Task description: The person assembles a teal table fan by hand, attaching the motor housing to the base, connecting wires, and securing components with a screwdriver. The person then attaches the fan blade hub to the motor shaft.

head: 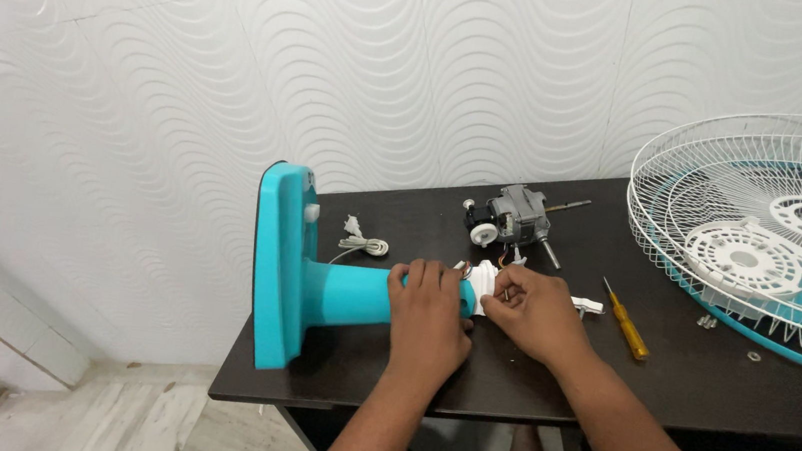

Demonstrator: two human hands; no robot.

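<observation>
Hands at the neck of a teal fan stand lying on a dark table

The dark table [704, 391] fills the lower right; white wire fan guards [773, 228] lie at the right edge. At centre, the teal fan stand [299, 279] lies on its side. The left hand [426, 317] wraps its neck; the right hand [537, 314] pinches the white part [483, 283] at its end. Behind sit a grey motor [514, 218] and, right, a yellow screwdriver [627, 324].

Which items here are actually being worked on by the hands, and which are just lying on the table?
In hand:
- teal plastic fan stand lying on its side, gripped by left hand
- white plastic part at the stand's neck, held by right hand

Lying about:
- grey metal fan motor
- yellow-handled screwdriver
- white wire fan guards
- coiled white cord
- small screws
</observation>
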